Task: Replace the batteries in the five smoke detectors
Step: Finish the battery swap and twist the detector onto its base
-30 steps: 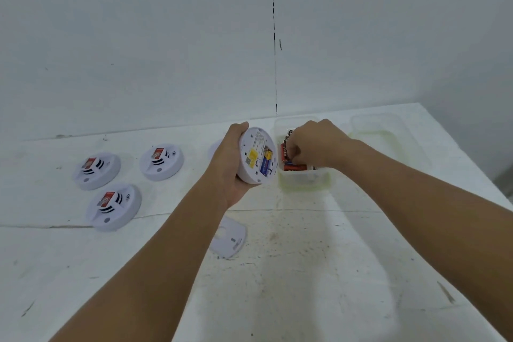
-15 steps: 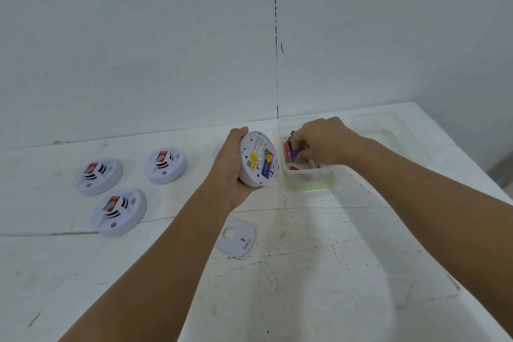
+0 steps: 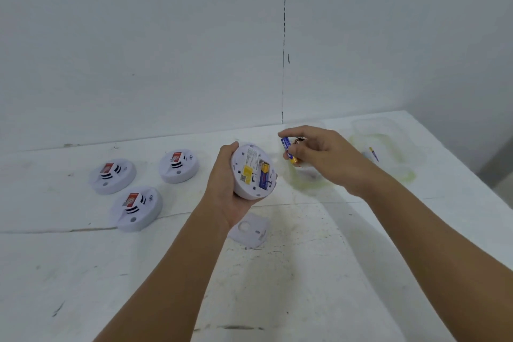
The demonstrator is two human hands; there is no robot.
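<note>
Right hand lifts a battery beside the opened detector held in the left.

The left hand [image 3: 226,189] grasps the detector [image 3: 251,172] around its rim, back side turned up toward the camera and tilted to the right; in its open bay lies one blue-and-gold cell [image 3: 264,176], long axis running nearly up and down in the view, gold end away from the person. Just right of the detector, the right hand [image 3: 319,153] pinches a battery [image 3: 287,148] between thumb and fingers, almost upright, gold end low and leaning right. Behind that hand sits a clear tub [image 3: 305,178], its contents mostly hidden. Farther right of the detector a second clear tub [image 3: 388,153] holds at least one small cell [image 3: 373,153]. Left of the detector three more detectors [image 3: 136,209] lie face up on the table [image 3: 305,286]; a loose cover [image 3: 248,233] lies just below it.
</note>
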